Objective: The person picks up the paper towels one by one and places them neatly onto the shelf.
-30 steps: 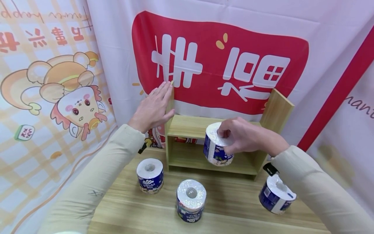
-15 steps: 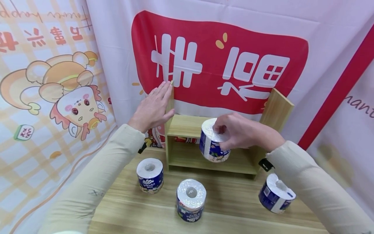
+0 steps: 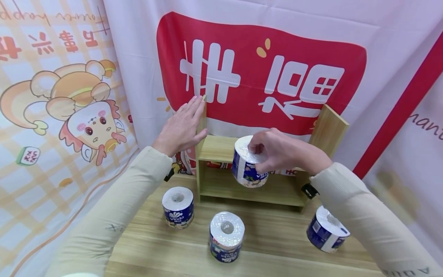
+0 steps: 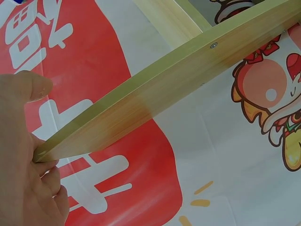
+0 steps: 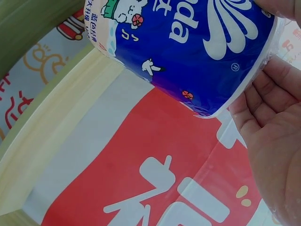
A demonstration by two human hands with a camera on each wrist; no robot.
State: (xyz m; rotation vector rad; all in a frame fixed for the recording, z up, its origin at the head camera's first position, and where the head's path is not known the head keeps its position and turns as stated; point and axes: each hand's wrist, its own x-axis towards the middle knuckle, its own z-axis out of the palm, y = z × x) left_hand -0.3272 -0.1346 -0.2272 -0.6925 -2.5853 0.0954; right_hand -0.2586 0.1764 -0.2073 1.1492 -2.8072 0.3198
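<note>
My right hand (image 3: 285,152) grips a toilet roll (image 3: 249,171) by its top rim, several fingers at the core hole and the thumb on the outer side. The roll, in blue Vinda wrapping, hangs in front of the small wooden shelf (image 3: 221,148), near its middle board. In the right wrist view, the roll's blue side (image 5: 188,47) faces the camera, with the palm at right. My left hand (image 3: 181,127) rests with straight fingers against the shelf's left side panel (image 4: 122,106); in the left wrist view its thumb and fingers lie at the panel's end.
On the wooden table (image 3: 155,254) stand three more toilet rolls: one at left (image 3: 177,207), one in front (image 3: 226,236), one at right (image 3: 328,229) under my right forearm. A printed cloth (image 3: 138,77) hangs behind the shelf and along the left side. The shelf's right panel (image 3: 327,130) rises beyond my right wrist.
My right hand has carried the toilet roll a little to the left and up, toward the shelf's middle board. The left hand and the rolls on the table have stayed put.
</note>
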